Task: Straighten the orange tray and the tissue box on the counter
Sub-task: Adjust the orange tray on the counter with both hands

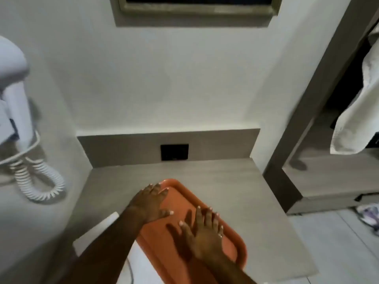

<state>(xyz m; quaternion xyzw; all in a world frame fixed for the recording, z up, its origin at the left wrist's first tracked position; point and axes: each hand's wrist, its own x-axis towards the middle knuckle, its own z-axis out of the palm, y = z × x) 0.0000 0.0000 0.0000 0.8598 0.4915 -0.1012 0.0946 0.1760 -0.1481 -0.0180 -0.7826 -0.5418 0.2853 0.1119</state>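
An orange tray lies skewed on the grey wood-look counter, its long side running from upper left to lower right. My left hand rests flat on the tray's far left part with its fingers spread. My right hand lies flat on the tray's middle, fingers apart, casting a shadow to its left. A white box-like object, possibly the tissue box, sits at the counter's left edge, partly hidden under my left forearm.
A white wall-mounted hair dryer with a coiled cord hangs at the left. A black socket plate is set in the backsplash. A white towel hangs at the right, beside a lower shelf.
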